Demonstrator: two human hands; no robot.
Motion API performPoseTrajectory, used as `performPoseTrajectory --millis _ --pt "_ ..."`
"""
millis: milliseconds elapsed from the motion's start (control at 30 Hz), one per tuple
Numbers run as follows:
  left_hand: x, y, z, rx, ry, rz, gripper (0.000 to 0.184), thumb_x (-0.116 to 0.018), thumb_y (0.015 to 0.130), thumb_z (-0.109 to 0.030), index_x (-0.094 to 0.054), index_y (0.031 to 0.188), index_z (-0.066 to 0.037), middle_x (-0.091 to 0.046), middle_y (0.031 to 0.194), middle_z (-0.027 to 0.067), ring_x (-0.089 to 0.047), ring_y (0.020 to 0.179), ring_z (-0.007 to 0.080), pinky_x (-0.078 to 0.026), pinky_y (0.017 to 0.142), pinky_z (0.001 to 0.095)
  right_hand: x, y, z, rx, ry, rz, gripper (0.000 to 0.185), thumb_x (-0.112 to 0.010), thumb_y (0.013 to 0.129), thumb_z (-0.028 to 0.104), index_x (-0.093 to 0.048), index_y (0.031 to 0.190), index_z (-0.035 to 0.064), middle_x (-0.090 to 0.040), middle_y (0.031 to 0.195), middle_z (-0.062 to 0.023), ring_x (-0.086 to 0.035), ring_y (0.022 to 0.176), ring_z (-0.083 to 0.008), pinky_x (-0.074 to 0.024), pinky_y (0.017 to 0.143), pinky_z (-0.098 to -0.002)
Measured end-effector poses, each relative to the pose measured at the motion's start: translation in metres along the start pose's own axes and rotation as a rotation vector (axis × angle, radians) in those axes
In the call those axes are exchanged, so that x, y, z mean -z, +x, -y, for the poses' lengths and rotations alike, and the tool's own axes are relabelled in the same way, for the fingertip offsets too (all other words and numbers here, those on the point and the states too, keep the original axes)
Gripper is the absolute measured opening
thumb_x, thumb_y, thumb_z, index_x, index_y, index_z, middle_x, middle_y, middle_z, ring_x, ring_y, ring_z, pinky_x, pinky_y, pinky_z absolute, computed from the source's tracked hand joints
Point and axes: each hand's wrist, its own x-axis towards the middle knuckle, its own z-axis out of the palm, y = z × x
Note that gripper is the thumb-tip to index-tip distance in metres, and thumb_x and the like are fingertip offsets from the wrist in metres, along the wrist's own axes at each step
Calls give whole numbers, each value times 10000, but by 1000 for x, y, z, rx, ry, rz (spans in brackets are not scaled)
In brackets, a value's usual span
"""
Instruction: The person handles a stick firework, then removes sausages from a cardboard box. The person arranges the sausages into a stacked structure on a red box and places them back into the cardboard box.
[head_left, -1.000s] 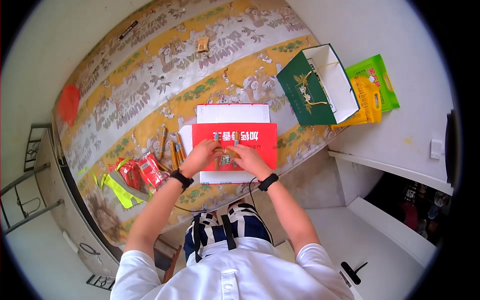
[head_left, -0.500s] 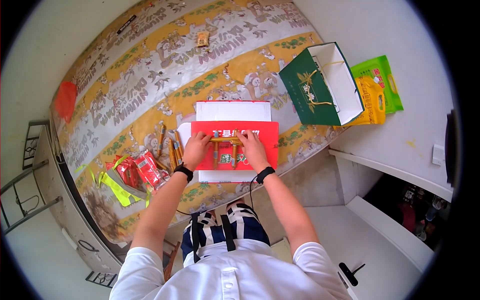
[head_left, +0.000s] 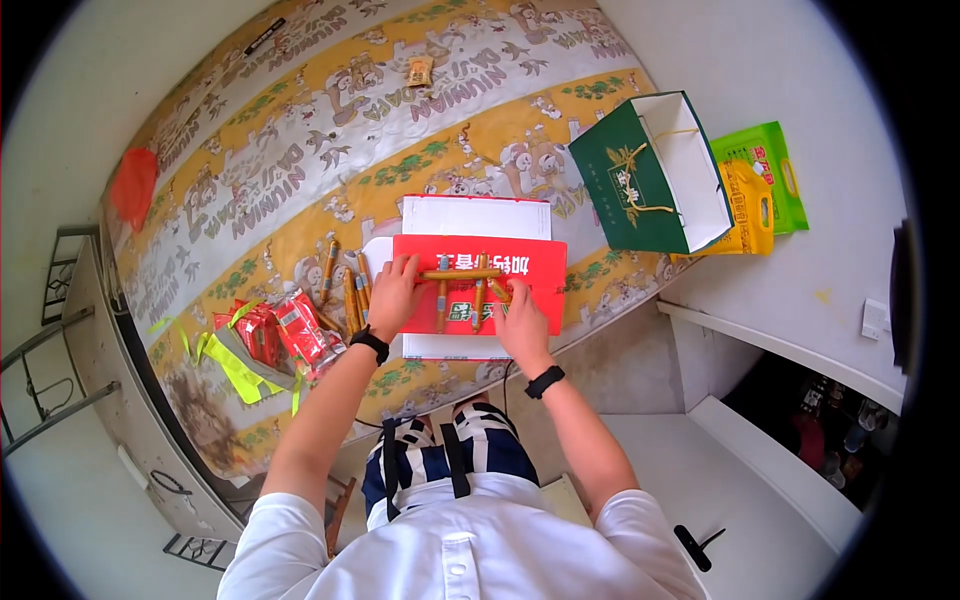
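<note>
On a red box (head_left: pixel 548 290) with white flaps, two orange-brown wrapped sausages lie side by side, a left sausage (head_left: pixel 442 305) and a right sausage (head_left: pixel 478 310). A crosswise sausage (head_left: pixel 460 274) rests over their upper parts. My left hand (head_left: pixel 398 295) is closed at the left end of that crosswise piece, its fingertips partly hidden. Between the fingers of my right hand (head_left: pixel 524 325) is another tilted sausage (head_left: pixel 499 290), close to the crosswise one's right end. Several more sausages (head_left: pixel 352 300) lie left of the box.
Red packets (head_left: pixel 300 325) and a yellow-green strap item (head_left: pixel 240 375) lie at the left on the patterned cover (head_left: pixel 330 210). A green paper bag (head_left: pixel 625 190) stands at the right, beside yellow (head_left: pixel 750 205) and green plastic bags (head_left: pixel 785 180). A small packet (head_left: pixel 420 71) lies farther back.
My right hand has left the crosswise sausage, moved right and down, and now holds a tilted sausage. My left hand stays at the left end. The view has shifted slightly.
</note>
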Motion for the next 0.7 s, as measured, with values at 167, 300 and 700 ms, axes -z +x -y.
performPoseTrajectory --millis 167,300,700 --pt "10 -31 -18 21 -125 -166 441 -659 818 -82 -576 1244 -8 -568 1231 182 -528 1138 367 -462 945 444 -30 -22 1 163 -25 144 341 -609 852 66 -551 1189 54 -579 1084 -142 -620 993 -358 -537 794 -461" --pt "16 -62 -40 -165 -188 -9 415 -649 806 -68 -608 1216 -20 -590 1179 165 -539 1102 352 -464 932 440 -31 -17 17 401 -114 163 303 -583 854 75 -585 1154 41 -582 1077 -106 -594 1037 -307 -513 839 -427" --pt "-44 -57 -12 -8 -33 -120 329 -694 818 -123 -622 1129 -45 -588 1073 117 -563 988 326 -490 850 439 -65 3 17 540 -69 -25 280 -618 841 87 -626 1120 64 -603 1139 -77 -541 1125 -285 -419 1020 -450"
